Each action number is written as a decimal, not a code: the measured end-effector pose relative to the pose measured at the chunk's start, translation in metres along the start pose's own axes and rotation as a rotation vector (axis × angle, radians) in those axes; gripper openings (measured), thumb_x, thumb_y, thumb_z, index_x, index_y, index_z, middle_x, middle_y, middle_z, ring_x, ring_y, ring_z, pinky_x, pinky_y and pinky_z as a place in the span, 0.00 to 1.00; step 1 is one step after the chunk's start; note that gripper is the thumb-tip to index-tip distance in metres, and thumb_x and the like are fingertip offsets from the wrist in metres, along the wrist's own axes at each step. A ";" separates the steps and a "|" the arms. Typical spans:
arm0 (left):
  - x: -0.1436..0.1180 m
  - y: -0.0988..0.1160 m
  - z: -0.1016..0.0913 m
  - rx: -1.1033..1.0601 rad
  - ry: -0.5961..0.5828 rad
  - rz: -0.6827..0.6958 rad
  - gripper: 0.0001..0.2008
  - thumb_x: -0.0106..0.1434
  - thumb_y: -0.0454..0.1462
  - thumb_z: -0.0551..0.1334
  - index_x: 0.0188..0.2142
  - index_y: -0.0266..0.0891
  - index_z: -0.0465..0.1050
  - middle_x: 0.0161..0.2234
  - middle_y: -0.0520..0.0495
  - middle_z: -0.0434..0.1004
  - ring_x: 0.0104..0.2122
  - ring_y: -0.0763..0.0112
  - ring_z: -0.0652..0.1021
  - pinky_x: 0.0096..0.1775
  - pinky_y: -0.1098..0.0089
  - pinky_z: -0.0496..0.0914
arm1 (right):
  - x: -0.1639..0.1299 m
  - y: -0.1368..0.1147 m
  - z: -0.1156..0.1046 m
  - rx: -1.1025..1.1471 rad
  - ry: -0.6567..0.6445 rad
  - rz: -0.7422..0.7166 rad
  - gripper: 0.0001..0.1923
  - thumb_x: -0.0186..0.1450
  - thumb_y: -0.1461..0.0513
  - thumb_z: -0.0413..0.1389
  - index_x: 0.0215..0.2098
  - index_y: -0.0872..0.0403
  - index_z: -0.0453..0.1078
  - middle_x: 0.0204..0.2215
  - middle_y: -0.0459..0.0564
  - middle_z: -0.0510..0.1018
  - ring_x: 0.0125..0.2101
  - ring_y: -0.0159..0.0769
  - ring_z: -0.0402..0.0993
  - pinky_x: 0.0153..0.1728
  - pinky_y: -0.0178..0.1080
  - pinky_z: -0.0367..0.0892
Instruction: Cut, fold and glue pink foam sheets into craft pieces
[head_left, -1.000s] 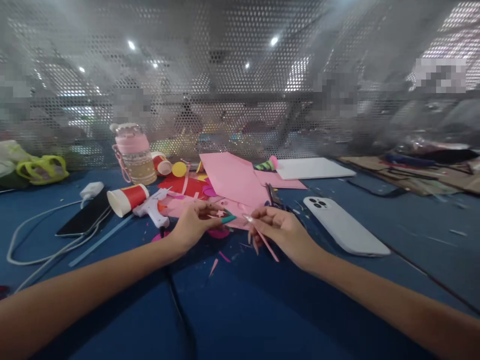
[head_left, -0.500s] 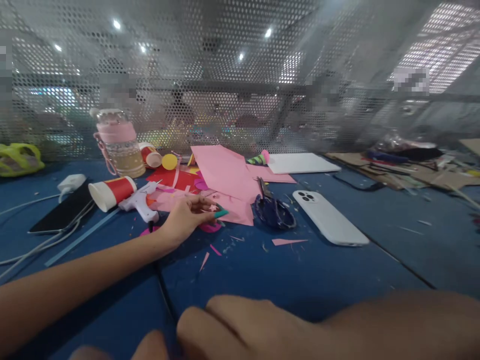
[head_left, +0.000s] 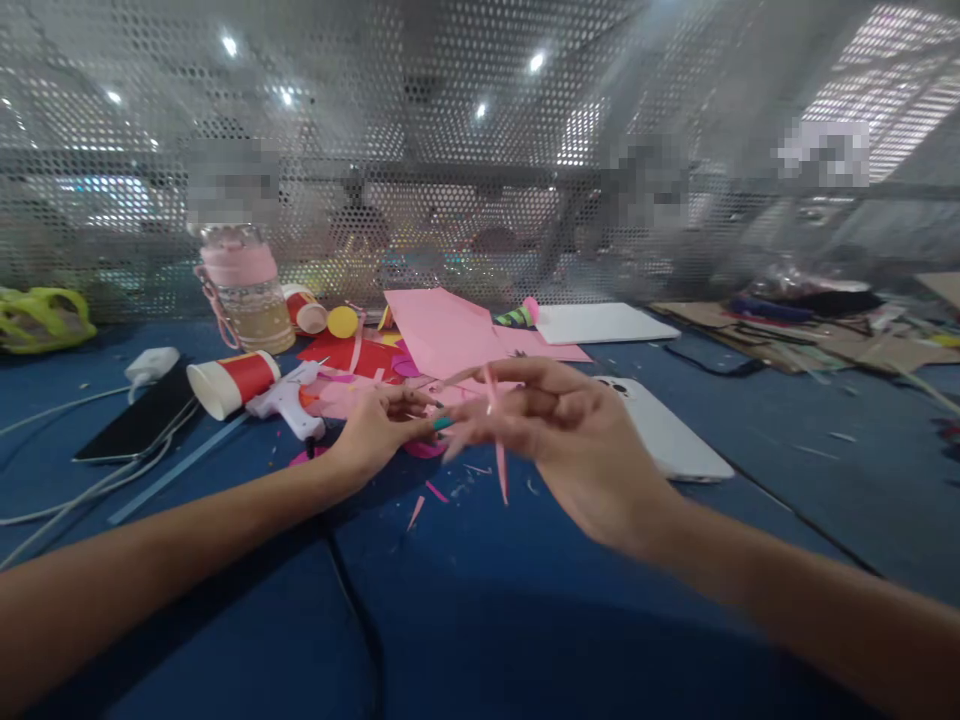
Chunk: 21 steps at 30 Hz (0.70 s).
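My left hand (head_left: 375,428) is closed in a pinch over the pink paper scraps, with a teal tip at its thumb. A small pink paper piece showed between these fingertips a moment ago; the right fingers now partly cover the spot. In front of them my right hand (head_left: 574,440), blurred at its fingertips, is closed on a thin pink paper strip (head_left: 501,470) that hangs down. Behind both hands, a folded pink sheet (head_left: 442,330) leans over red paper (head_left: 352,357). My right hand hides most of the dark blue-handled scissors.
A white glue gun (head_left: 289,400) and a red-and-white paper cup (head_left: 234,384) lie left, beside a black phone (head_left: 135,415) with cables. A pink-lidded bottle (head_left: 247,290) stands behind. Right of my right hand is a white phone (head_left: 679,440). Cardboard (head_left: 780,345) lies far right.
My right hand has risen from the near edge to the middle, bringing a pink paper strip to my left hand. My left hand has hardly moved.
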<state>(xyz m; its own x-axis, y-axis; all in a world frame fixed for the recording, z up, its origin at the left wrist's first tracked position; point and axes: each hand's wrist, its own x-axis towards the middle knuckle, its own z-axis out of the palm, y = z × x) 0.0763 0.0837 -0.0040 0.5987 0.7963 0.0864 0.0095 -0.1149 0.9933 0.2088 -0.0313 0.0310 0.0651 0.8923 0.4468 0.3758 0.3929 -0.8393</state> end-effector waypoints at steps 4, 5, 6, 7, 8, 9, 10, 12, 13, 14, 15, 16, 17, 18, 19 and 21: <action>0.001 0.001 0.001 -0.035 0.023 -0.034 0.10 0.41 0.29 0.66 0.26 0.35 0.70 0.22 0.52 0.75 0.22 0.74 0.76 0.27 0.75 0.70 | 0.028 0.033 -0.011 0.415 0.103 0.248 0.10 0.57 0.56 0.55 0.35 0.50 0.70 0.36 0.47 0.77 0.38 0.35 0.72 0.33 0.39 0.70; 0.002 0.001 0.002 -0.046 0.018 -0.030 0.10 0.42 0.29 0.65 0.26 0.35 0.70 0.22 0.52 0.75 0.22 0.75 0.76 0.27 0.75 0.70 | 0.031 0.038 -0.013 0.431 0.113 0.295 0.09 0.58 0.58 0.53 0.36 0.50 0.70 0.37 0.48 0.76 0.40 0.34 0.71 0.34 0.38 0.69; 0.002 0.001 0.002 -0.052 0.014 -0.023 0.09 0.43 0.29 0.65 0.26 0.35 0.69 0.21 0.52 0.75 0.22 0.75 0.76 0.27 0.75 0.71 | 0.032 0.043 -0.015 0.437 0.120 0.333 0.09 0.60 0.60 0.52 0.37 0.51 0.70 0.39 0.48 0.76 0.41 0.34 0.71 0.34 0.37 0.69; 0.002 0.001 0.002 -0.053 0.008 -0.018 0.08 0.43 0.29 0.65 0.26 0.36 0.69 0.21 0.52 0.75 0.22 0.74 0.76 0.28 0.75 0.71 | 0.032 0.046 -0.017 0.437 0.120 0.363 0.09 0.61 0.61 0.50 0.38 0.51 0.69 0.40 0.49 0.76 0.42 0.34 0.70 0.34 0.37 0.69; 0.003 0.001 0.003 -0.050 0.002 -0.015 0.08 0.44 0.29 0.64 0.26 0.36 0.69 0.21 0.51 0.75 0.22 0.74 0.76 0.28 0.74 0.71 | 0.032 0.049 -0.018 0.433 0.115 0.382 0.10 0.62 0.62 0.48 0.40 0.52 0.69 0.41 0.50 0.75 0.43 0.34 0.70 0.33 0.37 0.68; 0.002 0.002 0.003 -0.044 -0.004 -0.017 0.07 0.44 0.29 0.64 0.26 0.36 0.69 0.21 0.51 0.75 0.22 0.74 0.76 0.28 0.74 0.71 | 0.031 0.051 -0.018 0.430 0.102 0.395 0.11 0.63 0.62 0.47 0.40 0.52 0.69 0.41 0.50 0.75 0.42 0.34 0.70 0.33 0.36 0.68; 0.002 0.002 0.003 -0.040 -0.008 -0.020 0.07 0.44 0.29 0.64 0.26 0.36 0.69 0.21 0.51 0.75 0.22 0.74 0.77 0.28 0.74 0.71 | 0.030 0.053 -0.018 0.437 0.086 0.406 0.12 0.63 0.62 0.47 0.41 0.53 0.69 0.41 0.51 0.75 0.41 0.33 0.70 0.33 0.36 0.68; 0.002 0.003 0.004 -0.036 -0.010 -0.023 0.08 0.44 0.29 0.64 0.25 0.36 0.69 0.23 0.51 0.76 0.23 0.73 0.77 0.29 0.73 0.71 | 0.028 0.058 -0.017 0.494 0.072 0.453 0.11 0.63 0.61 0.47 0.40 0.54 0.69 0.39 0.51 0.75 0.37 0.32 0.72 0.32 0.35 0.68; 0.002 0.004 0.004 -0.035 -0.005 -0.024 0.08 0.43 0.29 0.64 0.25 0.36 0.69 0.23 0.50 0.76 0.23 0.73 0.77 0.30 0.73 0.71 | 0.027 0.060 -0.015 0.536 0.080 0.494 0.11 0.63 0.62 0.48 0.40 0.54 0.69 0.38 0.51 0.76 0.34 0.30 0.72 0.31 0.34 0.68; 0.002 0.004 0.004 -0.035 0.001 -0.026 0.08 0.43 0.28 0.64 0.25 0.37 0.69 0.24 0.50 0.76 0.24 0.73 0.77 0.30 0.73 0.71 | 0.026 0.063 -0.014 0.577 0.096 0.540 0.10 0.62 0.62 0.49 0.38 0.55 0.69 0.37 0.51 0.76 0.31 0.29 0.72 0.31 0.34 0.68; 0.002 0.003 0.004 -0.034 0.006 -0.030 0.08 0.43 0.29 0.64 0.25 0.37 0.69 0.24 0.50 0.76 0.23 0.73 0.77 0.30 0.73 0.71 | 0.026 0.066 -0.012 0.611 0.115 0.580 0.08 0.61 0.63 0.49 0.37 0.55 0.69 0.35 0.50 0.76 0.29 0.28 0.71 0.31 0.34 0.68; 0.003 0.003 0.005 -0.034 0.009 -0.034 0.08 0.43 0.29 0.64 0.25 0.37 0.69 0.23 0.50 0.76 0.23 0.74 0.77 0.29 0.74 0.71 | 0.025 0.068 -0.011 0.637 0.131 0.609 0.07 0.61 0.64 0.50 0.35 0.55 0.69 0.33 0.49 0.76 0.27 0.27 0.70 0.30 0.34 0.68; 0.003 0.002 0.005 -0.034 0.009 -0.039 0.07 0.43 0.29 0.64 0.25 0.37 0.69 0.23 0.50 0.76 0.23 0.74 0.77 0.29 0.74 0.71 | 0.025 0.071 -0.009 0.664 0.143 0.622 0.06 0.60 0.65 0.51 0.33 0.55 0.69 0.30 0.47 0.75 0.25 0.27 0.69 0.30 0.34 0.68; 0.003 0.001 0.005 -0.034 0.006 -0.040 0.07 0.43 0.29 0.64 0.25 0.37 0.69 0.23 0.50 0.76 0.22 0.74 0.77 0.29 0.74 0.71 | 0.024 0.072 -0.008 0.700 0.150 0.623 0.04 0.58 0.66 0.53 0.32 0.54 0.69 0.27 0.46 0.75 0.23 0.26 0.68 0.29 0.33 0.68; 0.004 0.001 0.005 -0.032 0.003 -0.042 0.07 0.43 0.30 0.64 0.25 0.37 0.69 0.23 0.50 0.76 0.22 0.74 0.77 0.29 0.74 0.71 | 0.024 0.074 -0.007 0.744 0.149 0.619 0.03 0.56 0.66 0.55 0.30 0.54 0.70 0.24 0.44 0.74 0.21 0.25 0.67 0.28 0.33 0.68; 0.003 0.000 0.004 -0.016 0.000 -0.043 0.07 0.43 0.30 0.64 0.26 0.36 0.69 0.23 0.50 0.76 0.23 0.74 0.77 0.30 0.73 0.71 | 0.024 0.075 -0.006 0.830 0.133 0.615 0.05 0.51 0.66 0.60 0.27 0.54 0.71 0.20 0.41 0.72 0.17 0.23 0.65 0.25 0.30 0.67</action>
<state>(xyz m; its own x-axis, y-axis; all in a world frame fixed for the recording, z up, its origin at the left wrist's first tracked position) 0.0816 0.0841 -0.0039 0.5980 0.8003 0.0440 0.0224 -0.0716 0.9972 0.2441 0.0187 -0.0191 0.1505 0.9783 -0.1422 -0.5079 -0.0469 -0.8601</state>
